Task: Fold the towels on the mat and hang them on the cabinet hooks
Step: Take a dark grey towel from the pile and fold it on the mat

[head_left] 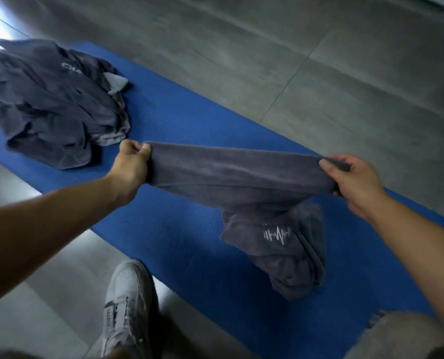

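Note:
A dark grey towel [239, 174] is stretched in the air above the blue mat [189, 120]. My left hand [131, 164] pinches its left end and my right hand [353, 177] grips its right end. The towel's lower part hangs down and bunches on the mat, showing a white zigzag logo [278, 234]. A crumpled pile of dark grey towels [52, 104] lies on the mat's far left end. No cabinet or hooks are in view.
Grey tiled floor [319, 73] surrounds the mat on all sides. My grey shoe [127, 307] stands on the floor at the mat's near edge. Bright glare falls on the floor at the upper left.

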Demonstrator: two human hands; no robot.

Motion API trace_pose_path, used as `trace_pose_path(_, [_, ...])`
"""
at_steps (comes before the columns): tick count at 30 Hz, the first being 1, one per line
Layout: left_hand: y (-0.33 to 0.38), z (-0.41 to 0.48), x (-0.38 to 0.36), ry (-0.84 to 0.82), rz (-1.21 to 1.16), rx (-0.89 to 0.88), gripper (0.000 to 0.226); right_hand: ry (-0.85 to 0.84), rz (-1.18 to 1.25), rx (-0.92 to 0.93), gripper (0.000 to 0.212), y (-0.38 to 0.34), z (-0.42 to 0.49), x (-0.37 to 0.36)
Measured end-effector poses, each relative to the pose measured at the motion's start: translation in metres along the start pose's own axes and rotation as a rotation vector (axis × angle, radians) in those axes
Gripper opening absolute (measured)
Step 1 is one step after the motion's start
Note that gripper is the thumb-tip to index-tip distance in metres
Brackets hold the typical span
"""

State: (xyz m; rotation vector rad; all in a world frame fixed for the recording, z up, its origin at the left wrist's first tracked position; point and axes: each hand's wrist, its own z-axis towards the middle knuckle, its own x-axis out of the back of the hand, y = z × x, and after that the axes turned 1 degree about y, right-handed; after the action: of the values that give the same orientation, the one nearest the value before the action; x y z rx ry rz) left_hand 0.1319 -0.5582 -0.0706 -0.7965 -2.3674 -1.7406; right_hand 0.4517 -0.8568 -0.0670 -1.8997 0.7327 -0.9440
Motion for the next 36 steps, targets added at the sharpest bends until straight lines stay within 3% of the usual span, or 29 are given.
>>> trace_pose_path(6, [-0.07, -0.017, 0.005, 0.056, -0.179, 0.162, 0.018, -0.211, 0.193, -0.198, 0.008, -0.024, 0.017, -0.026])
trace_pose_path(10, [-0.104, -0.004, 0.005, -0.069, -0.492, 0.385, 0.017, -0.375, 0.187, -0.276, 0.013, -0.035, 0.037, -0.081])
trace_pose_path(12, [-0.113, 0.001, 0.008, -0.167, -0.579, 0.445, 0.025, -0.356, 0.064, -0.243, 0.02, -0.036, 0.048, -0.116])
trace_pose_path(14, [-0.121, 0.008, 0.013, -0.169, -0.577, 0.46, 0.018, -0.261, 0.016, -0.185, 0.017, -0.039, 0.061, -0.153])
trace_pose_path(19, [-0.136, 0.039, 0.036, 0.055, -0.673, 0.419, 0.026, -0.024, -0.075, 0.032, 0.028, -0.061, 0.106, -0.234])
trace_pose_path(23, [-0.155, 0.074, 0.062, 0.295, -0.451, 0.349, 0.029, -0.024, -0.387, 0.278, 0.044, -0.075, 0.14, -0.3])
trace_pose_path(27, [-0.166, 0.1, 0.079, 0.416, -0.235, 0.348, 0.031, -0.149, -0.291, 0.23, 0.03, -0.083, 0.159, -0.38])
trace_pose_path(31, [-0.159, 0.106, 0.079, 0.404, -0.054, 0.352, 0.019, -0.28, -0.255, 0.143, 0.043, -0.077, 0.166, -0.422])
trace_pose_path(34, [-0.14, 0.096, 0.067, 0.301, 0.259, 0.307, 0.067, -0.281, -0.482, 0.202, 0.054, -0.061, 0.162, -0.402])
trace_pose_path(36, [-0.127, 0.089, 0.057, 0.309, 0.529, 0.165, 0.087, -0.227, -0.604, 0.253, 0.05, -0.047, 0.156, -0.374])
